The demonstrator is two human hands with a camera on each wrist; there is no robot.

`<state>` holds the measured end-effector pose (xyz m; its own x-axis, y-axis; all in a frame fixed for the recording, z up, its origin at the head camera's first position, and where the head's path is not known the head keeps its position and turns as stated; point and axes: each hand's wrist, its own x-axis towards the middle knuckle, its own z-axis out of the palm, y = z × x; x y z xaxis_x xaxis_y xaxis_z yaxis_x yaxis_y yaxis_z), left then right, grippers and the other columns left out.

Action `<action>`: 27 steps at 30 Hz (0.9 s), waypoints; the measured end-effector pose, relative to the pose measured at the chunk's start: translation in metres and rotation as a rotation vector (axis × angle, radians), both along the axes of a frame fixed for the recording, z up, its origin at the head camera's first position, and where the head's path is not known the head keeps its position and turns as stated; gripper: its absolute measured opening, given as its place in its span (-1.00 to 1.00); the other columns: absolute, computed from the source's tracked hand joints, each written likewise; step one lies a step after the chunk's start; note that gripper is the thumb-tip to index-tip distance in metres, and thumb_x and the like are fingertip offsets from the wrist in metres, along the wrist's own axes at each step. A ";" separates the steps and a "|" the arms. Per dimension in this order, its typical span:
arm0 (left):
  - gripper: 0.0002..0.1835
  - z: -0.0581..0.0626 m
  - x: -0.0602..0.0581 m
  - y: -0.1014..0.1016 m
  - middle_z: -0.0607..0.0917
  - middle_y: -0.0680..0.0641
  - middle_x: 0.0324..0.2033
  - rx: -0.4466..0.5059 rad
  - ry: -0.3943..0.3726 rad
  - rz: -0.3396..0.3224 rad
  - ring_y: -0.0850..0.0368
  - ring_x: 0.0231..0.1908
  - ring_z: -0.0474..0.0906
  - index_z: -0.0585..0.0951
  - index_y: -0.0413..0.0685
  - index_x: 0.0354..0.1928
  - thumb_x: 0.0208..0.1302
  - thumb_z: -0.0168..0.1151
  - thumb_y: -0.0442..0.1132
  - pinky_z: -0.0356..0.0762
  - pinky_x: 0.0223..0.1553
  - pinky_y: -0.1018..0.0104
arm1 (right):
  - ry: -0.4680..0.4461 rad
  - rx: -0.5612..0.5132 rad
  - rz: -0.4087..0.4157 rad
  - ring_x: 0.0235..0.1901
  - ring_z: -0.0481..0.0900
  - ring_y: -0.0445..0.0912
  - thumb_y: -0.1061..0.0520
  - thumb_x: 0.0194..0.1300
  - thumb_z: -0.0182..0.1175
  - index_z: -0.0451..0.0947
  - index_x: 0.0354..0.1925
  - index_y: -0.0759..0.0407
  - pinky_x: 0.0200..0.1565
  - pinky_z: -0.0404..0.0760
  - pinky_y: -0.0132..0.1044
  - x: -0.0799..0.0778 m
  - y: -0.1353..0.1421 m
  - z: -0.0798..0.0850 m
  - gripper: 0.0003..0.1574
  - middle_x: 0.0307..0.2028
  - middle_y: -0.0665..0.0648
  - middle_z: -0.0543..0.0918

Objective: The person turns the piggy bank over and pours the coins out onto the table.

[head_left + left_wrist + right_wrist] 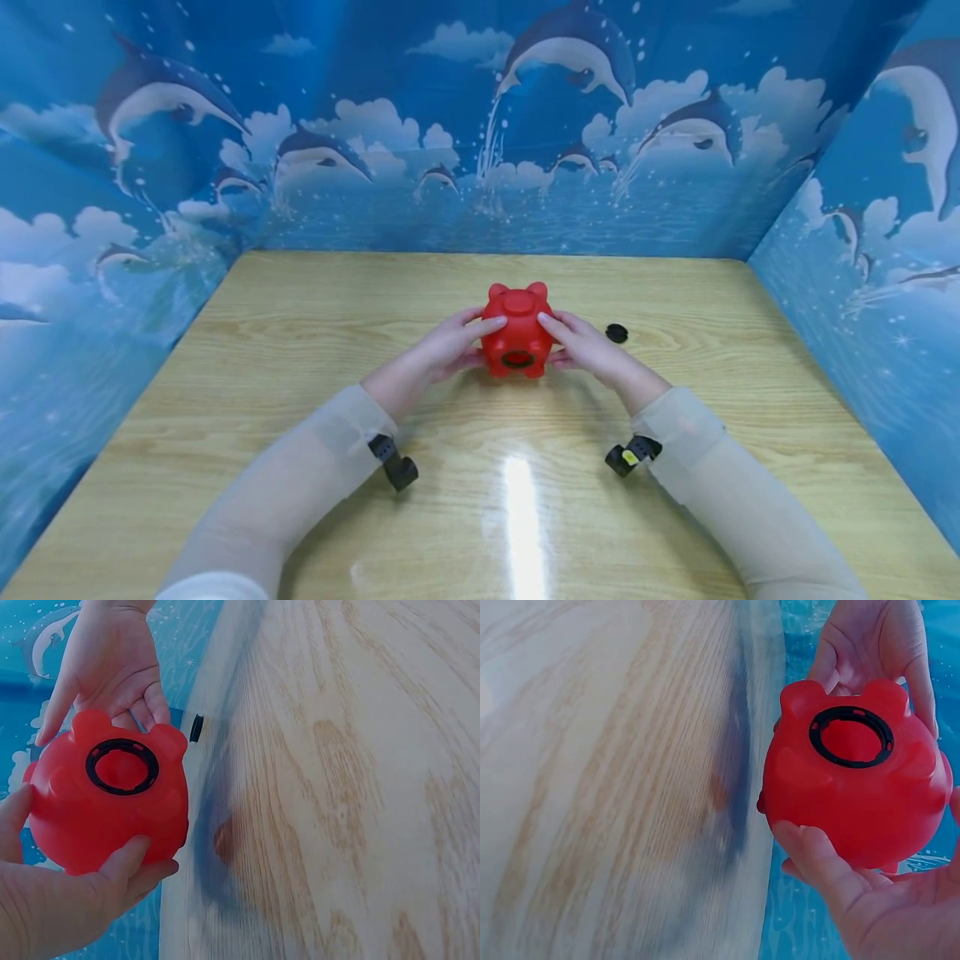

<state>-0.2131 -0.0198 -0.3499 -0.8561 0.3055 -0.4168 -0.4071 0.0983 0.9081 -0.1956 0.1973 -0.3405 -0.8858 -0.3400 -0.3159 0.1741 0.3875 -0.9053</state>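
Note:
A red piggy bank (516, 335) is held between both hands near the middle of the table. My left hand (459, 340) grips its left side, thumb along the upper body and fingers lower down. On the right side, my right hand (588, 343) holds it the same way. The round hole in its belly, edged by a black ring (91, 766), faces toward me in the head view. Both wrist views show this hole uncovered, with short red feet around it. A small black round cap (617, 333) lies on the table just right of my right hand.
The wood-grain table (360, 292) reaches back to a blue curtain (420, 200) printed with dolphins, which also rises along both sides. Black wrist cameras (396, 463) are strapped over the light sleeves. A bright light reflection falls on the table's near part.

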 end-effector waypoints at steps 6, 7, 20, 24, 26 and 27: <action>-0.27 0.001 0.000 0.001 0.44 -0.10 0.15 0.027 0.002 -0.008 -0.07 -0.02 0.54 0.22 0.12 0.37 0.19 0.28 -0.05 0.55 -0.07 0.15 | 0.003 0.007 -0.008 -0.03 0.52 0.14 -0.33 0.36 -0.14 -0.11 0.44 0.19 0.04 0.50 -0.06 0.000 0.000 0.001 -0.04 0.24 0.30 0.30; -0.26 0.001 0.000 0.001 0.44 -0.10 0.15 0.029 0.002 -0.008 -0.07 -0.04 0.55 0.21 0.13 0.38 0.18 0.29 -0.07 0.55 -0.07 0.15 | 0.003 0.008 -0.007 -0.02 0.51 0.14 -0.34 0.35 -0.13 -0.11 0.44 0.19 0.05 0.49 -0.06 0.000 0.000 0.001 -0.04 0.25 0.30 0.30; -0.19 0.003 0.001 0.003 0.39 -0.10 0.19 -0.011 0.013 -0.013 -0.08 0.05 0.47 0.17 0.29 0.39 0.13 0.35 -0.14 0.57 -0.10 0.14 | 0.016 -0.045 0.010 0.11 0.39 0.17 -0.36 0.30 -0.06 -0.14 0.46 0.12 0.14 0.39 -0.01 0.002 -0.001 0.000 0.01 0.26 0.26 0.28; -0.16 0.004 0.002 0.003 0.33 -0.09 0.25 -0.005 0.012 -0.016 -0.08 0.11 0.41 0.14 0.30 0.40 0.13 0.35 -0.17 0.55 -0.06 0.13 | 0.026 -0.054 0.017 0.18 0.33 0.14 -0.34 0.31 -0.04 -0.16 0.46 0.12 0.15 0.38 -0.01 0.001 -0.002 -0.001 0.01 0.29 0.24 0.25; -0.15 0.004 0.003 0.003 0.29 -0.07 0.28 -0.009 0.023 -0.019 -0.07 0.13 0.39 0.13 0.31 0.41 0.13 0.35 -0.18 0.53 -0.04 0.12 | 0.027 -0.054 0.013 0.22 0.29 0.12 -0.33 0.30 -0.02 -0.17 0.46 0.11 0.16 0.37 -0.01 0.001 -0.002 -0.001 0.02 0.31 0.22 0.22; -0.14 0.004 0.003 0.003 0.27 -0.07 0.30 -0.008 0.031 -0.023 -0.07 0.14 0.37 0.12 0.31 0.41 0.12 0.35 -0.19 0.53 -0.03 0.12 | 0.028 -0.053 0.010 0.23 0.27 0.12 -0.33 0.30 -0.01 -0.18 0.46 0.12 0.16 0.36 -0.01 0.001 -0.003 -0.001 0.03 0.32 0.21 0.20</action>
